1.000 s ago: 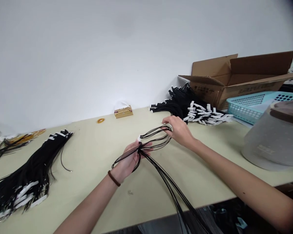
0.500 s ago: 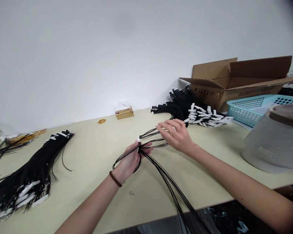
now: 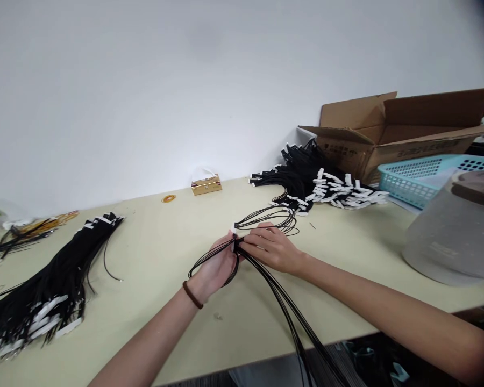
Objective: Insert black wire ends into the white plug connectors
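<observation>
A bundle of thin black wires [image 3: 280,298] with a white connector lies across my left hand [image 3: 216,267], whose fingers curl round it near the connector. From there some wires loop back over the wrist side, others fan out to the right, and a long tail hangs over the table's front edge. My right hand [image 3: 272,248] is closed at the bundle just right of the connector, its fingertips touching the wires. Exactly which strands it pinches is hidden. A brown band circles my left wrist.
Black wire harnesses with white connectors are heaped on the left [image 3: 60,274] and at the back right [image 3: 302,172]. An open cardboard box [image 3: 349,150], a blue basket [image 3: 407,185] and a translucent container [image 3: 443,242] stand right. A gold tissue box [image 3: 207,185] sits near the wall beside yellow rubber bands [image 3: 168,199].
My right hand has come down and left from the looped wires to the bundle by my left hand, its fingers closing. The loops now spread freely above it.
</observation>
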`<action>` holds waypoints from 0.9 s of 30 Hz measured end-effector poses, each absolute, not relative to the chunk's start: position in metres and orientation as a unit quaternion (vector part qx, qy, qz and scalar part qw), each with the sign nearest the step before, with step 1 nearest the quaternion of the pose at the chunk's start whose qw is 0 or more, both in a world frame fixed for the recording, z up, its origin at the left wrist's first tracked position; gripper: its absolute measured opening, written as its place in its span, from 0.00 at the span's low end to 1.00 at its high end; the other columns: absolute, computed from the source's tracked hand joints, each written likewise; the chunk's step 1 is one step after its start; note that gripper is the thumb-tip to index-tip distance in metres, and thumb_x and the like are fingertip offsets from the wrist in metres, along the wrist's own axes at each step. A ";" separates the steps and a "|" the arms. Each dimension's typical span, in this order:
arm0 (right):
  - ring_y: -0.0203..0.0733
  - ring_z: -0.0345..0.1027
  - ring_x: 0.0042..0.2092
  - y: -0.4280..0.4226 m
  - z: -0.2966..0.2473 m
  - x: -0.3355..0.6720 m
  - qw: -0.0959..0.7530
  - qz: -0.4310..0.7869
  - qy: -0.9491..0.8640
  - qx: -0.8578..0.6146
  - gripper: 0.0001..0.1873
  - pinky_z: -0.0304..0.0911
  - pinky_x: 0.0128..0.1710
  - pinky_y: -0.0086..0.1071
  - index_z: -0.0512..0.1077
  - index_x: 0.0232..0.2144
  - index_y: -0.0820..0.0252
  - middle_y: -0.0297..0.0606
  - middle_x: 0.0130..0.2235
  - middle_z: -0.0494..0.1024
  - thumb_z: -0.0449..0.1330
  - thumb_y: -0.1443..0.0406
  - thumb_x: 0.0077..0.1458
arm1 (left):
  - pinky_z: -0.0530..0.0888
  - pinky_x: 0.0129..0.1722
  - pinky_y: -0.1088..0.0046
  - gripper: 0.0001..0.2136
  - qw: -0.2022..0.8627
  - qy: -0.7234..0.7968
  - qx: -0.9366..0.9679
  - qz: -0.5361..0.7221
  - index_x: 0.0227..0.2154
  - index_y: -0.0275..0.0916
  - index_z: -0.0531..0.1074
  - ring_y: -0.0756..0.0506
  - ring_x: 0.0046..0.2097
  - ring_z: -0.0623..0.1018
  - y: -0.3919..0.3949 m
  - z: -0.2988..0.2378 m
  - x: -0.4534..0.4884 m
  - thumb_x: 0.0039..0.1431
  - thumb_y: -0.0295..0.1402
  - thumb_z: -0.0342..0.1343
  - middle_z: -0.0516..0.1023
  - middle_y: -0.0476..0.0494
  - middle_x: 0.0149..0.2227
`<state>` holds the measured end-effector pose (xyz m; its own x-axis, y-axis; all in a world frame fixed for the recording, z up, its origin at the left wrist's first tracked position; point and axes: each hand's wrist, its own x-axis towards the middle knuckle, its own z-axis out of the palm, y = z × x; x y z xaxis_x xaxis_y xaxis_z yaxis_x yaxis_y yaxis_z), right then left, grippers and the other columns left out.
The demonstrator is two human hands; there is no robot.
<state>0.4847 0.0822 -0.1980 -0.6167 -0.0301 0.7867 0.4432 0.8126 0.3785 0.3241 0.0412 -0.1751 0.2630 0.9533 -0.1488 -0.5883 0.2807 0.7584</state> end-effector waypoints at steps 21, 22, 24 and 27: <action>0.36 0.68 0.41 0.061 -0.180 0.476 0.551 0.188 -0.792 -0.186 0.09 0.66 0.42 0.32 0.68 0.39 0.59 0.39 0.38 0.74 0.48 0.68 0.60 | 0.67 0.39 0.70 0.10 0.693 0.337 0.314 0.555 0.26 0.35 0.71 0.50 0.31 0.73 0.047 -0.172 0.320 0.53 0.38 0.53 0.77 0.44 0.29; 0.36 0.68 0.39 0.060 -0.178 0.476 0.564 0.230 -0.766 -0.205 0.09 0.66 0.41 0.32 0.67 0.36 0.59 0.39 0.36 0.74 0.48 0.66 0.61 | 0.67 0.41 0.69 0.12 0.685 0.348 0.314 0.557 0.28 0.34 0.71 0.48 0.33 0.74 0.047 -0.172 0.319 0.53 0.39 0.53 0.77 0.42 0.31; 0.35 0.68 0.35 0.062 -0.174 0.478 0.606 0.315 -0.693 -0.229 0.11 0.67 0.38 0.33 0.65 0.31 0.60 0.36 0.31 0.72 0.47 0.62 0.61 | 0.67 0.43 0.69 0.12 0.670 0.370 0.301 0.568 0.29 0.33 0.71 0.47 0.35 0.75 0.048 -0.172 0.319 0.54 0.39 0.52 0.78 0.38 0.34; 0.32 0.64 0.26 0.077 -0.169 0.486 0.690 0.411 -0.546 -0.241 0.12 0.66 0.31 0.31 0.61 0.29 0.58 0.29 0.24 0.65 0.51 0.56 0.59 | 0.66 0.46 0.68 0.09 0.658 0.383 0.281 0.585 0.27 0.35 0.68 0.46 0.38 0.76 0.049 -0.174 0.318 0.54 0.36 0.53 0.78 0.38 0.37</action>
